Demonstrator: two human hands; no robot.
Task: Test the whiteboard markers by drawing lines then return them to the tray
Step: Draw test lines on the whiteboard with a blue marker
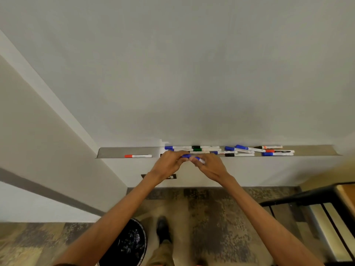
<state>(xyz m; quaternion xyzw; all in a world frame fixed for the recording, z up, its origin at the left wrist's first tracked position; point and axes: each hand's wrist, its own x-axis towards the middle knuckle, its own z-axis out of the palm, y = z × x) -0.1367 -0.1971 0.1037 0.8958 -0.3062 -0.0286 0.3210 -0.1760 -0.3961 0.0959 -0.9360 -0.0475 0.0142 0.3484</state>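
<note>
A blank whiteboard (192, 73) fills the upper view, and a metal tray (115, 152) runs along its bottom edge. Several markers with blue, green, black and red caps lie in the tray; one red-capped marker (138, 156) lies alone on the left. Just in front of the tray, my left hand (169, 164) and my right hand (208, 166) meet on one blue marker (187, 156). The left fingers pinch its blue cap end and the right fingers grip its white barrel. I cannot tell whether the cap is on or off.
A black waste bin (128, 244) stands on the patterned carpet at lower left, beside my shoe (163, 229). A dark-framed desk or chair (326, 204) stands at the right. A wall corner angles in from the left.
</note>
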